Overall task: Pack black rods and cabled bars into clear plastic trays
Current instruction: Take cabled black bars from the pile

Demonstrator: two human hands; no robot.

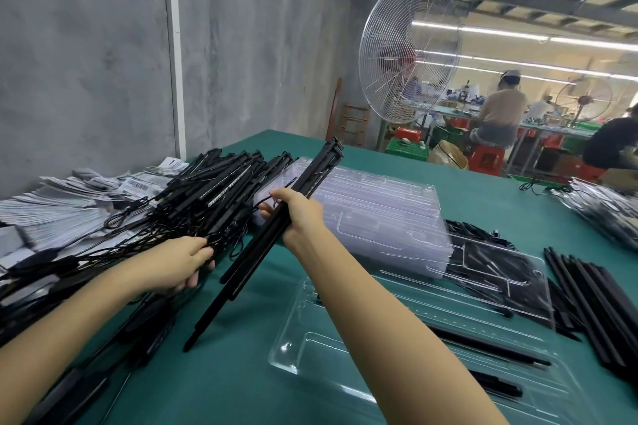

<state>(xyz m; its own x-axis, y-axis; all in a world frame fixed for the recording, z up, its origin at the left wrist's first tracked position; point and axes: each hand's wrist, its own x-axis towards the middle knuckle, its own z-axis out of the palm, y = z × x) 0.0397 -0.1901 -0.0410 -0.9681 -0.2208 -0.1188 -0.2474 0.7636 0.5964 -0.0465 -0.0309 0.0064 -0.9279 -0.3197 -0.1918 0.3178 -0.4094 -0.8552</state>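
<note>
the right hand (298, 214) has its fingers (267, 212) wrapped tight round a bundle of black bars (255, 259), gripping it a little above the middle. the bundle is tilted, its top end pointing up and away over the stack of clear trays (379, 217) and its lowest tip down near the green surface (483, 183); i cannot tell whether that tip touches. a thin black cable loops out just beside the fingertips

the left hand (183, 264) sits just left of the bundle's lower half, its fingers (203, 257) curled narrow into the tangle of cables at the near edge of the pile of cabled bars (221, 183). they pinch some of those cables, though which ones is lost in the tangle. the pile spreads across the left of the surface, lying partly on printed white bags (69, 197)

right of the right forearm, an open clear tray (286, 348) lies flat on the surface with 2 black rods (490, 345) in its grooves. beyond it, just beside the stack, is a filled tray (518, 286) with black parts under clear plastic. a row of loose black rods (593, 307) lies side by side at the right edge, well apart from both hands. behind the surface stands a wire-caged fan (411, 52), and people (500, 114) sit at work far back
</note>
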